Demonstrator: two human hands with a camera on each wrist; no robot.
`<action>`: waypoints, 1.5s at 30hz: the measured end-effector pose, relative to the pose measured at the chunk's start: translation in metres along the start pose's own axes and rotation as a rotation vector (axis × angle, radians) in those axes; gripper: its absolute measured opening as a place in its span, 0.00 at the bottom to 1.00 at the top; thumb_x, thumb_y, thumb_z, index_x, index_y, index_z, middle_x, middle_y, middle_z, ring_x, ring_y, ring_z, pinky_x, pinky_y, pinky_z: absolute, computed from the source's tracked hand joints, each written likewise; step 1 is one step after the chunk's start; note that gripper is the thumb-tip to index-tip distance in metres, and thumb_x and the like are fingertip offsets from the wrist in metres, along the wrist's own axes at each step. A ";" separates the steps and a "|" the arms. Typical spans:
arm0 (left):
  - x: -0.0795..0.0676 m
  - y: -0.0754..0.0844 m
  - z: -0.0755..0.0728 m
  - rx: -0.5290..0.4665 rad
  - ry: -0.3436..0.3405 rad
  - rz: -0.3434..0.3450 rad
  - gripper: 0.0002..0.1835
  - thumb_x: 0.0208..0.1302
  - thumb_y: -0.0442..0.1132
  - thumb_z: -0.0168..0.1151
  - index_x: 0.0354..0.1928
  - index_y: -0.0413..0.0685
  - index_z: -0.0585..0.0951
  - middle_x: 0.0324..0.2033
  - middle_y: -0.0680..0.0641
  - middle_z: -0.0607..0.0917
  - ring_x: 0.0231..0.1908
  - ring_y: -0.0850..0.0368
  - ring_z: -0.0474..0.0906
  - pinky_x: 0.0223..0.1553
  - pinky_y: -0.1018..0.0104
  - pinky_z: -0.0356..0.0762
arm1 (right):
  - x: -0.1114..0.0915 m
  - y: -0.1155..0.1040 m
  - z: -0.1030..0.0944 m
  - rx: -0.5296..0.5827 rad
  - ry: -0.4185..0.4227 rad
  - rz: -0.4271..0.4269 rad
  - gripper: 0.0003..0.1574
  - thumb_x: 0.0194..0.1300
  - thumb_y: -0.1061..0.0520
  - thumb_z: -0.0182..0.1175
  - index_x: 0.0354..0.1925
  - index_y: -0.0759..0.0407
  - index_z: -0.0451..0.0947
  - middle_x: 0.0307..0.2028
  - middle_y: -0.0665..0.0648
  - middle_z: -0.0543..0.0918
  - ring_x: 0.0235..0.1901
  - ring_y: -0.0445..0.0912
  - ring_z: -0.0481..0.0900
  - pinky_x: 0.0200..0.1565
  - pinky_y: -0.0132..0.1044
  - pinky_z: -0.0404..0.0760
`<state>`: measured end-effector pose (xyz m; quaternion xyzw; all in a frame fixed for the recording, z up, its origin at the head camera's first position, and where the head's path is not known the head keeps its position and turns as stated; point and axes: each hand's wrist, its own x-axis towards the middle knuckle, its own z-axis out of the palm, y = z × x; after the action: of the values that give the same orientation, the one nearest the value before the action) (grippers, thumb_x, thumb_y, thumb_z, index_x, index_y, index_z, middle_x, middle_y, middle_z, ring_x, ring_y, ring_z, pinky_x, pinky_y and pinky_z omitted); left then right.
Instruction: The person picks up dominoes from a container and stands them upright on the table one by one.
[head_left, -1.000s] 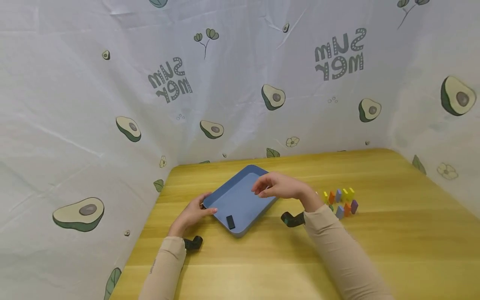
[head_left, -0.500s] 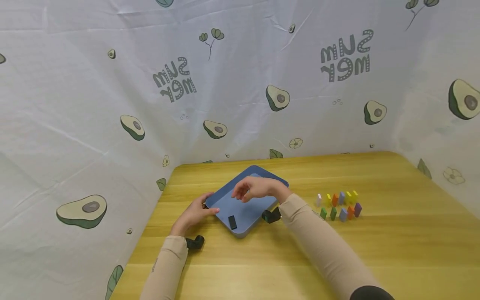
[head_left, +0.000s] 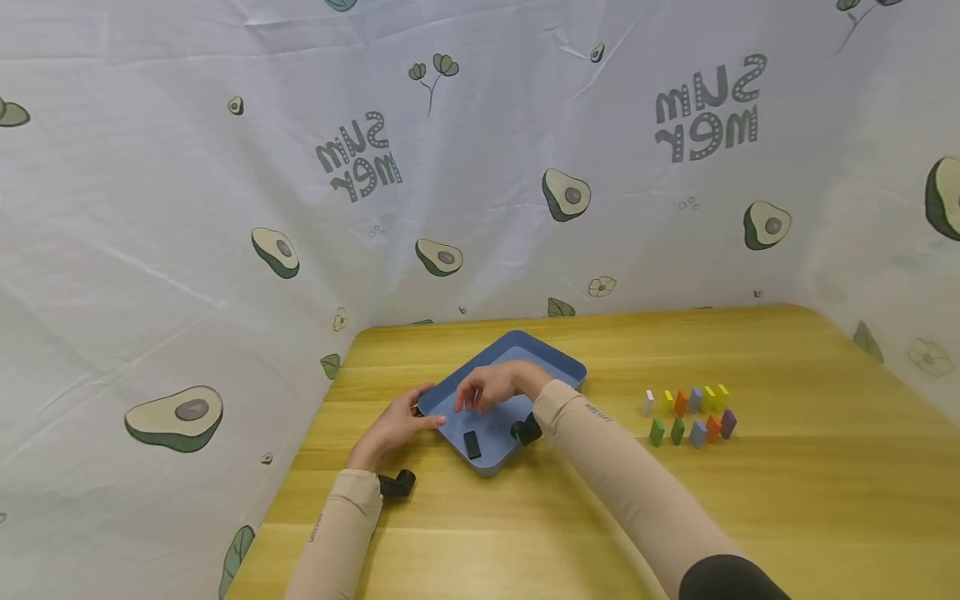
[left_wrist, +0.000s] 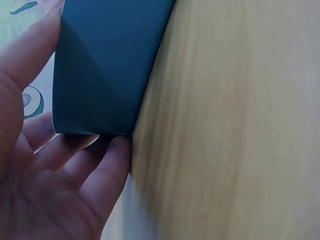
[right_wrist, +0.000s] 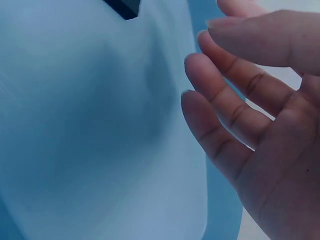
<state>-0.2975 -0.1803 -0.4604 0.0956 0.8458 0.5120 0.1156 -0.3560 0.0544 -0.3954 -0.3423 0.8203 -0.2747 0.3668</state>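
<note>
A shallow blue tray (head_left: 558,357) lies at an angle on the wooden table. My left hand (head_left: 393,427) grips its left corner; in the left wrist view the thumb reaches the upper edge of the tray wall (left_wrist: 110,65) while fingertips touch its outer side low down. Above the tray floor hovers my right hand (head_left: 495,385), holding nothing, with loosely bent fingers. The right wrist view has this hand (right_wrist: 270,125) apart from the tray surface (right_wrist: 100,125). A small black block (head_left: 472,445) lies inside the tray near its front corner, close to the right fingertips.
Right of the tray, two rows of small upright blocks stand on the table (head_left: 787,500), among them a purple block (head_left: 728,423), a white block (head_left: 648,403) and a green block (head_left: 657,432). A patterned curtain (head_left: 480,183) hangs behind the table.
My right hand has moved left and toward the black block, from the tray's right side to over its middle. The left hand keeps its grip on the corner. The head view has shifted slightly.
</note>
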 end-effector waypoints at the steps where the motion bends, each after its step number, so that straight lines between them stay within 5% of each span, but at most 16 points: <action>1: 0.000 0.000 0.000 0.003 0.000 -0.001 0.41 0.65 0.43 0.69 0.76 0.45 0.62 0.74 0.36 0.63 0.71 0.32 0.62 0.68 0.41 0.67 | 0.001 0.000 0.001 0.001 -0.010 0.004 0.27 0.64 0.77 0.53 0.57 0.60 0.80 0.47 0.55 0.79 0.46 0.44 0.75 0.47 0.35 0.77; 19: 0.004 0.002 0.000 -0.008 -0.014 0.014 0.42 0.65 0.43 0.69 0.76 0.44 0.61 0.73 0.35 0.65 0.70 0.34 0.65 0.65 0.44 0.72 | 0.018 0.004 0.006 0.071 -0.162 0.054 0.23 0.60 0.78 0.58 0.52 0.65 0.80 0.36 0.51 0.77 0.38 0.41 0.73 0.39 0.28 0.75; 29: 0.006 0.003 -0.002 0.017 -0.010 0.006 0.40 0.65 0.44 0.69 0.76 0.46 0.63 0.73 0.35 0.65 0.71 0.33 0.64 0.67 0.43 0.70 | 0.026 0.007 0.010 -0.058 -0.163 0.022 0.19 0.60 0.76 0.61 0.48 0.64 0.82 0.29 0.47 0.73 0.32 0.38 0.69 0.35 0.26 0.70; 45: 0.007 0.003 -0.004 0.037 -0.003 0.001 0.40 0.65 0.44 0.69 0.76 0.47 0.63 0.74 0.35 0.62 0.71 0.31 0.62 0.67 0.41 0.69 | 0.030 0.005 0.014 -0.199 -0.161 0.014 0.17 0.61 0.73 0.63 0.43 0.54 0.83 0.30 0.48 0.73 0.30 0.41 0.65 0.33 0.29 0.65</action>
<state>-0.3053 -0.1802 -0.4567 0.0990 0.8549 0.4962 0.1146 -0.3609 0.0319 -0.4194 -0.3923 0.8138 -0.1609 0.3974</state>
